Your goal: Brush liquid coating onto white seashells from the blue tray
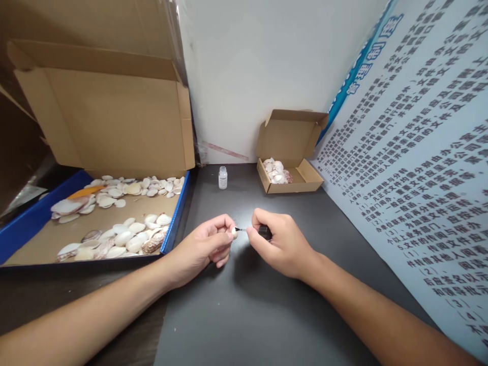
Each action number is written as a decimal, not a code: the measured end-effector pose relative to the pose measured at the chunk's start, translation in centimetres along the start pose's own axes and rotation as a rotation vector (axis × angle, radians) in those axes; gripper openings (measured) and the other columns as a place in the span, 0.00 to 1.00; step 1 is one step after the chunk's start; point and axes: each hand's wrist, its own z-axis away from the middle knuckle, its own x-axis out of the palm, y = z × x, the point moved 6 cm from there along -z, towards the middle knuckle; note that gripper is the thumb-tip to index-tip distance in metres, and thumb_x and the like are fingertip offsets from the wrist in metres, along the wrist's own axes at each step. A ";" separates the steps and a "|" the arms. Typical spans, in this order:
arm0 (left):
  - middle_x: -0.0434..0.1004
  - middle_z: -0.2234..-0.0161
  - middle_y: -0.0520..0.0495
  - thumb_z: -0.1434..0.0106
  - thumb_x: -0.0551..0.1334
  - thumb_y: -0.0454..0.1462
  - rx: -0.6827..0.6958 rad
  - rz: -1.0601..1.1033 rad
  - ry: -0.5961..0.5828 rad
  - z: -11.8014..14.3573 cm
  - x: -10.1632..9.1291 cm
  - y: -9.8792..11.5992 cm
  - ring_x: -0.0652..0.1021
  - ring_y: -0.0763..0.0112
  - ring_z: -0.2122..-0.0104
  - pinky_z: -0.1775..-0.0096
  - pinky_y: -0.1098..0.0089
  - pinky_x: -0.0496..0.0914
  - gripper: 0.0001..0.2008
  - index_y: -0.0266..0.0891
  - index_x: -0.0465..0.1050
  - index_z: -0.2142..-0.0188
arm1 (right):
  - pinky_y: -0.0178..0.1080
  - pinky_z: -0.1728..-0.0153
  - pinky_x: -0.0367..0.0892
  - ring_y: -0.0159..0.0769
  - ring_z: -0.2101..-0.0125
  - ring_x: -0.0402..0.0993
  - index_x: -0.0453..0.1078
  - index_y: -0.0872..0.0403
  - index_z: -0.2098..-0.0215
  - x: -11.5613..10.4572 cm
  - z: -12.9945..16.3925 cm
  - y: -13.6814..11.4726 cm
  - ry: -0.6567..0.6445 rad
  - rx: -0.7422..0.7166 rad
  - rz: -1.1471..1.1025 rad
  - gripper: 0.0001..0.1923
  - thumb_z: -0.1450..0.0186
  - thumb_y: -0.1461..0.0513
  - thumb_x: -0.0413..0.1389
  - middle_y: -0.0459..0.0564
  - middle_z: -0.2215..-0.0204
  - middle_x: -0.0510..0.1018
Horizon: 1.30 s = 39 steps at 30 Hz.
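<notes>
Both hands meet low over the dark bench [251, 305], nearly touching. Curled shut, the left hand [208, 246] pinches a small pale shell [234, 232] between thumb and fingertips. Closed likewise, the right hand [280, 244] grips a small brush [249, 231] by its black cap, which peeps out behind the fingers. This brush lies almost level, its long axis running left to right, with the thin tip pointing left at the shell and just touching it.

Straight beyond the hands, well apart, a small clear bottle [222, 177] stands upright; a label on it is too small to read. To its right a small cardboard box [292, 152] sits open near the white wall, lid tilted up, with a heap of shells in its left half. On the left a blue tray [173, 223], backed by a large cardboard box [107, 112], holds many more shells scattered in loose rows; its near right corner lies just beside the left hand.

Along the right, a poster [415, 147] leans at a slant, printed with dense black Chinese writing under a blue heading; I cannot read it surely. Bare bench lies between the hands and the bottle, and in front of the forearms.
</notes>
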 end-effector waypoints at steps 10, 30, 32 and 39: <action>0.54 0.80 0.60 0.35 0.62 0.40 0.006 0.001 0.001 0.0 0.0 0.0 0.56 0.80 0.81 0.78 0.77 0.60 0.09 0.41 0.62 0.66 | 0.34 0.75 0.50 0.29 0.79 0.52 0.53 0.51 0.75 0.4 0.1 -0.3 -0.033 -0.042 -0.041 0.11 0.37 0.62 0.51 0.39 0.81 0.58; 0.53 0.81 0.61 0.35 0.61 0.39 0.000 -0.003 -0.009 0.0 -0.1 -0.1 0.56 0.80 0.82 0.78 0.77 0.60 0.08 0.41 0.62 0.67 | 0.33 0.76 0.51 0.28 0.80 0.52 0.53 0.52 0.75 -0.3 0.2 -0.5 0.050 -0.052 -0.047 0.11 0.38 0.62 0.51 0.39 0.81 0.58; 0.53 0.81 0.61 0.35 0.61 0.40 0.002 -0.003 -0.009 0.0 -0.1 -0.1 0.56 0.80 0.82 0.78 0.77 0.60 0.08 0.41 0.62 0.67 | 0.33 0.76 0.50 0.28 0.80 0.52 0.52 0.51 0.75 0.0 0.3 -0.4 0.017 -0.042 -0.024 0.11 0.38 0.62 0.51 0.39 0.82 0.57; 0.52 0.81 0.61 0.35 0.61 0.40 -0.003 0.003 -0.007 -0.1 -0.1 -0.1 0.56 0.80 0.82 0.78 0.77 0.60 0.08 0.41 0.63 0.67 | 0.33 0.76 0.50 0.28 0.80 0.52 0.53 0.51 0.74 -0.1 0.2 -0.3 0.044 -0.049 -0.051 0.11 0.38 0.63 0.51 0.38 0.81 0.57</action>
